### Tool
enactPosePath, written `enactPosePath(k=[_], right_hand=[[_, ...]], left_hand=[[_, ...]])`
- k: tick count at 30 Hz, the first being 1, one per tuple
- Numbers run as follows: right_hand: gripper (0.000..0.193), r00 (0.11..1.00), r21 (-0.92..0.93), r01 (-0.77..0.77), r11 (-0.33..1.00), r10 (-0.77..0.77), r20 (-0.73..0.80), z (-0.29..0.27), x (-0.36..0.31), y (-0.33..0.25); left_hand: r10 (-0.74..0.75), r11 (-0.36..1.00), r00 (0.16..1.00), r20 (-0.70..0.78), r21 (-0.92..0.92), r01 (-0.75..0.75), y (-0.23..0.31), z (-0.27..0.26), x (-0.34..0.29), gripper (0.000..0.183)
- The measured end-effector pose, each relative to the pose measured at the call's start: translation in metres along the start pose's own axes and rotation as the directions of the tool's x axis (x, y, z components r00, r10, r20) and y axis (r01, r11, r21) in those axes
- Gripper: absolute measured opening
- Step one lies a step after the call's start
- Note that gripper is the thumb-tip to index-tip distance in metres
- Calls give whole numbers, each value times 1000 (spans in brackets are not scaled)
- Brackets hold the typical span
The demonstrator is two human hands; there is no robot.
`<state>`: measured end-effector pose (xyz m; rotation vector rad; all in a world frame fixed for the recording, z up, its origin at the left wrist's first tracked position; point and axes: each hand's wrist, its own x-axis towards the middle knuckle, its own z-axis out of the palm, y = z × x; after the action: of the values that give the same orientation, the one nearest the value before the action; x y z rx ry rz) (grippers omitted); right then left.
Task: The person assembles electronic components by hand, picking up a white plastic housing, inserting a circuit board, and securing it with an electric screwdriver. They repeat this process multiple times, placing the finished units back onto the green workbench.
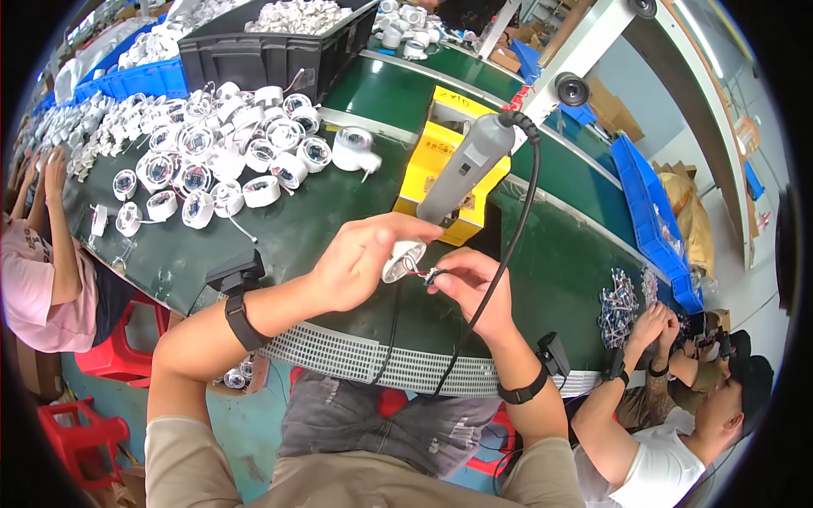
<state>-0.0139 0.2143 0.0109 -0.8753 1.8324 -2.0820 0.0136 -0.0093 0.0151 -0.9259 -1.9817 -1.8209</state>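
My left hand (360, 258) is closed around a white round plastic housing (400, 262), its open side turned to the right. Thin red and white wires run from the housing to a small dark circuit board (433, 277). The thumb and fingers of my right hand (476, 286) pinch that board. Just beyond my hands, a grey cylindrical power tool (466, 169) with a thick black cable (527, 195) stands in front of a yellow cardboard box (466, 229). My left index finger reaches close to its lower end.
Many white round housings with clear covers (196, 140) crowd the green table (296, 229) at left. A black crate (271, 59) stands behind them. To the right are a blue tray (648, 212), a pile of small wired parts (618, 309) and a co-worker's hands (656, 326).
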Motion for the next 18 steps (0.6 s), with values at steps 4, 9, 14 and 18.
enactPosePath(k=[4,9,14,18], right_hand=[[15,999,-9,-19,1000,18,-50,1,1,2],[17,1000,14,-20,1000,20,-6,0,2,0],[19,999,-132,-33,991,29,-33,8,-3,-6],[19,994,-193,-25,981,4,-109,13,-5,-9]], left_hand=[[-117,945,993,16,-305,116,4,11,-1,60],[-199,969,975,98,-129,210,0,17,-5,55],[-282,915,958,53,-287,285,1,21,-5,54],[-216,964,975,53,-147,222,0,25,-8,55]])
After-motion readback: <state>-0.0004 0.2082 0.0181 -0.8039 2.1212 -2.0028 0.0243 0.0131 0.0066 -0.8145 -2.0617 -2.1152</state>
